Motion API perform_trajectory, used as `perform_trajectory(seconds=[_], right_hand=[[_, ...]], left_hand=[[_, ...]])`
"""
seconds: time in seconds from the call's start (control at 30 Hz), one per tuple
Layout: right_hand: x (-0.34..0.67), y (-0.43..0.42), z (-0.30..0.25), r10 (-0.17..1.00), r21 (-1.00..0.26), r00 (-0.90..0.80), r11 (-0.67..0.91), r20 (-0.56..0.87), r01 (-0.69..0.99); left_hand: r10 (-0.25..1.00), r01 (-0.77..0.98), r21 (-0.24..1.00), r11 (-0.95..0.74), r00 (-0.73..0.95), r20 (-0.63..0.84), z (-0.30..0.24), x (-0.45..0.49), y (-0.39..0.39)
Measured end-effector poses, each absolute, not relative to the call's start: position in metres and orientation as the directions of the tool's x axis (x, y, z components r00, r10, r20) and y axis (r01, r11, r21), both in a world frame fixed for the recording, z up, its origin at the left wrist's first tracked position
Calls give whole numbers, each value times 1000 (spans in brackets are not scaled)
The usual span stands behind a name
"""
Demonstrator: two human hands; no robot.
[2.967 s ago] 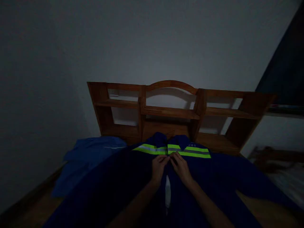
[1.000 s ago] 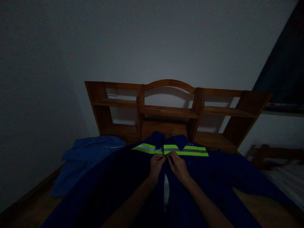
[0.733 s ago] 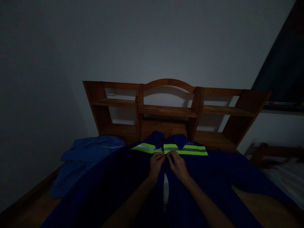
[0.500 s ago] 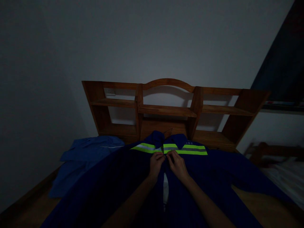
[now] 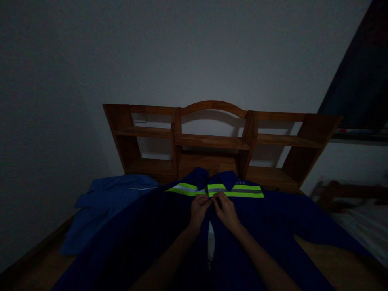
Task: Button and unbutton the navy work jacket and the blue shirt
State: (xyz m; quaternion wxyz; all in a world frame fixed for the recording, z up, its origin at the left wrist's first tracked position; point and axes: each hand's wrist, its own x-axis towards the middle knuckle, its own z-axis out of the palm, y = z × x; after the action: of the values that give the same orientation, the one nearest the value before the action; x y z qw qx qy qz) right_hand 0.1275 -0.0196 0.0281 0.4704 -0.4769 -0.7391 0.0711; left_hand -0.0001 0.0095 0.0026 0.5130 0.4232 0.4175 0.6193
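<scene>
- Head view: a dark blue jacket (image 5: pixel 273 218) lies spread out, collar toward the wooden shelf unit (image 5: pixel 212 141).
- The left hand (image 5: pixel 198 212) is drawn narrow, pinching the jacket at its front opening, just below 2 reflective strips (image 5: pixel 247 195).
- The right hand (image 5: pixel 226 212) pinches there too, fingertips near the left's.
- Below them, the opening shows a pale patch (image 5: pixel 211 240).
- Lighter blue cloth (image 5: pixel 106 198) lies left of the jacket.

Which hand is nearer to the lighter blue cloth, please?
Left. The left hand is at the front of the jacket, right of the cloth; the right hand is beside the left one, farther right.
</scene>
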Motion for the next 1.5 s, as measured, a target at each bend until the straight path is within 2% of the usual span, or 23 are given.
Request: perform_trajectory(seconds=[0.07,0.17,0.27,0.57,0.87,1.5], right_hand=[[129,-15,25,802,-655,-38,513,596,555],[134,-6,17,903,-861,34,395,427,321],[141,4,11,955,-943,25,288,296,167],[149,14,3,974,-970,-13,225,225,89],[148,12,4,963,-959,-32,270,268,89],[147,12,6,964,-956,-34,267,265,119]], left_hand=[[990,-281,952,-118,-112,90,5,0,9],[991,-272,955,-114,-96,91,6,0,8],[989,-252,957,-141,-69,127,5,1,8],[974,-145,963,-227,-61,220,-3,3,11],[981,-189,963,-193,-42,188,-3,0,12],[981,-137,971,-195,-31,193,-13,0,19]])
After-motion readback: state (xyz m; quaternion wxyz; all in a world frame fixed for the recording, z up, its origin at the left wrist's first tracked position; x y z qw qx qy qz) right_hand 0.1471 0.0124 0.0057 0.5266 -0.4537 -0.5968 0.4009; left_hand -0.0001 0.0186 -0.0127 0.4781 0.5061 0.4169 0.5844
